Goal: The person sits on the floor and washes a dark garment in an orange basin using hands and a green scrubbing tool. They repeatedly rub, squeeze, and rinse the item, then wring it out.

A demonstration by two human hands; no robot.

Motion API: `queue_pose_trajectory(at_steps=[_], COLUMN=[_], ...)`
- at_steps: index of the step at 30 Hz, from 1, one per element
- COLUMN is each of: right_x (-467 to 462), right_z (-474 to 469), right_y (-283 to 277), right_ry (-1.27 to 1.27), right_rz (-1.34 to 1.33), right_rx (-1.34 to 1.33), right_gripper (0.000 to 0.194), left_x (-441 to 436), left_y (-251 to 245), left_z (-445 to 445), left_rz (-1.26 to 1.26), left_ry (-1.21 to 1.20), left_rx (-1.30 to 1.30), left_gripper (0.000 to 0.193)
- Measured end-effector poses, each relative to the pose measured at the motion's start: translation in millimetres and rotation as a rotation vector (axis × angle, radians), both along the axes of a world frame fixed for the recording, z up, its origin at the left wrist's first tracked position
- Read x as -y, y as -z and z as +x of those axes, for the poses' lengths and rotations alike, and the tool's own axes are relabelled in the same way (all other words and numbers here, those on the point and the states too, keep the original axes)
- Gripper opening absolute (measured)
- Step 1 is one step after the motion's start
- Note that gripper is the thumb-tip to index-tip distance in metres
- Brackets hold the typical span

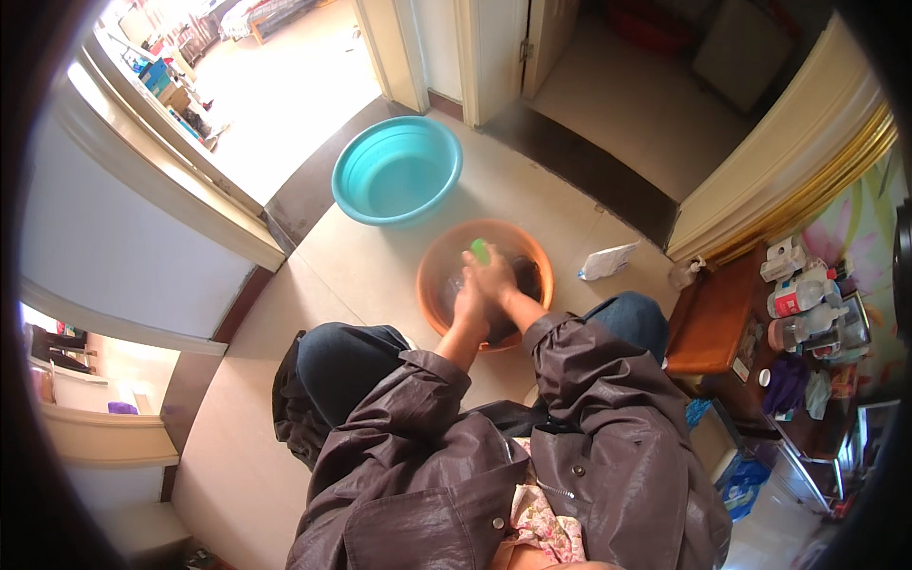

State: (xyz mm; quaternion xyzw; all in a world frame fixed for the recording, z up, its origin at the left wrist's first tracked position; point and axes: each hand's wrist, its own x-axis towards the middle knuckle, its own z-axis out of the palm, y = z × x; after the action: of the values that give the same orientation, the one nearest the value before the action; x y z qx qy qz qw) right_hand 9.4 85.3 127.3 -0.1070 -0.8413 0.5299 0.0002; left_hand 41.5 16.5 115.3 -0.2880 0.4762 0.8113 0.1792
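Observation:
An orange plastic basin (425, 274) stands on the floor between my knees, with dark cloth (526, 276) in it. Over the basin my two hands meet. My right hand (493, 274) is around a small bright green object (480, 251), perhaps a bar of soap, whose end shows past the fingers. My left hand (470, 299) lies against my right hand from the left; its fingers are partly hidden, so its hold cannot be told. Beyond the orange basin, a little to the left, stands a turquoise plastic basin (397, 171), which seems to hold water.
A white packet (608, 261) lies on the floor right of the orange basin. Further right, a pump bottle (687, 273) stands by a wooden cabinet (716, 313) crowded with bottles. Doorways and dark thresholds (584, 171) border the floor. Dark fabric (291, 406) lies beside my left knee.

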Motion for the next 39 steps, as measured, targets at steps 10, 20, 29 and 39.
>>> queue_pose_trajectory(at_steps=[10,20,29,39], right_x=[-3,4,-1,2], right_z=[-1,4,6,-4], right_y=[-6,-10,-13,0], right_ry=[-0.086,-0.059,-0.134,-0.207], right_rz=[0.058,0.187,0.191,-0.018], right_rx=[0.109,0.008,-0.019,0.137], right_gripper=[0.065,0.056,0.062,0.079], left_x=[-5,6,17,9], left_y=[0,50,28,25], left_z=[2,-5,-7,-9], left_rz=[-0.041,0.194,0.289,0.124], left_ry=[-0.099,-0.066,0.014,-0.009], left_rx=[-0.005,0.058,-0.122,-0.012], left_gripper=[0.065,0.047,0.063,0.061])
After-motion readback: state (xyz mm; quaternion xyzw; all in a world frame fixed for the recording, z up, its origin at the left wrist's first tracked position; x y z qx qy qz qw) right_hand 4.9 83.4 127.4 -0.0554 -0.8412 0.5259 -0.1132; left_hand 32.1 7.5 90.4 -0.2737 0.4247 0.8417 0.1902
